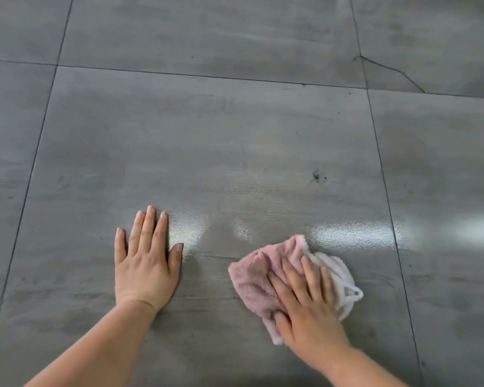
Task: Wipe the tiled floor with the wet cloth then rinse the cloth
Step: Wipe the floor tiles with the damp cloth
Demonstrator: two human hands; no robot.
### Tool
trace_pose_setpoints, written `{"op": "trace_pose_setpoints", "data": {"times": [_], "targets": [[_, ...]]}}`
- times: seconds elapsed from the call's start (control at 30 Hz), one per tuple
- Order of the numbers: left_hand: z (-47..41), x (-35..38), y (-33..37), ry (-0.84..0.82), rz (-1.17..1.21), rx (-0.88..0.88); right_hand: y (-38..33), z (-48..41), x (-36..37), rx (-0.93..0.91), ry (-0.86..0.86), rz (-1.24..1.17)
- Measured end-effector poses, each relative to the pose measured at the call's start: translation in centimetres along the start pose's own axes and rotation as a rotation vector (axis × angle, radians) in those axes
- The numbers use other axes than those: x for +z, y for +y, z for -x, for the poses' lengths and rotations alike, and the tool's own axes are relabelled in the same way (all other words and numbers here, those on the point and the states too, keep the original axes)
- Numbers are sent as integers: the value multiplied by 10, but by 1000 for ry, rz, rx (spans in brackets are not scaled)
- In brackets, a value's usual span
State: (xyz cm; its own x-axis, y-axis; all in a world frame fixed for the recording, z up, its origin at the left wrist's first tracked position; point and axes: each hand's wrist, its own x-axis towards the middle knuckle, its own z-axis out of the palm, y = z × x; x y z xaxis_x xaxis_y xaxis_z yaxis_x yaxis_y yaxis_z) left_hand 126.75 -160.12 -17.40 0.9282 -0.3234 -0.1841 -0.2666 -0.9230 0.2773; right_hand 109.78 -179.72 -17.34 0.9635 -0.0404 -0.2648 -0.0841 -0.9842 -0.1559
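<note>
1. Right, on my feed the left hand lies flat on the tiled floor, palm down, fingers straight and close together, thumb out.
2. The right hand presses on the cloth, fingers straight and slightly spread over it, thumb at its near edge.
3. I see the cloth, pink with a white part on the right, bunched on the same grey tile as the left hand, well apart from it.
4. Glossy wet patches shine just beyond the cloth.
5. A dark spot sits farther out; a crack crosses a far-right tile.
</note>
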Motion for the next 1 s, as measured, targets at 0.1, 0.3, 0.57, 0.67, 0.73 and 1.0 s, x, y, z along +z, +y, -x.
{"op": "trace_pose_setpoints", "data": {"times": [0.1, 0.3, 0.57, 0.67, 0.73, 1.0], "targets": [[1, 1, 1, 29, -2, -3, 26, -32, -11, -36, 53, 36], [1, 4, 0, 68, -9, 0, 118, -133, -84, 783, -43, -147], [1, 1, 2, 73, 9, 2, 12, -116, -39, 256, 90, -100], [1, -1, 3, 65, 7, -14, 7, -66, -10, 55, 118, -62], [2, -2, 5, 67, -2, -6, 39, -27, -11, 215, 84, -106], [4, -2, 5, 1, -54, -13, 55, 30, -43, 893, -83, -329]]}}
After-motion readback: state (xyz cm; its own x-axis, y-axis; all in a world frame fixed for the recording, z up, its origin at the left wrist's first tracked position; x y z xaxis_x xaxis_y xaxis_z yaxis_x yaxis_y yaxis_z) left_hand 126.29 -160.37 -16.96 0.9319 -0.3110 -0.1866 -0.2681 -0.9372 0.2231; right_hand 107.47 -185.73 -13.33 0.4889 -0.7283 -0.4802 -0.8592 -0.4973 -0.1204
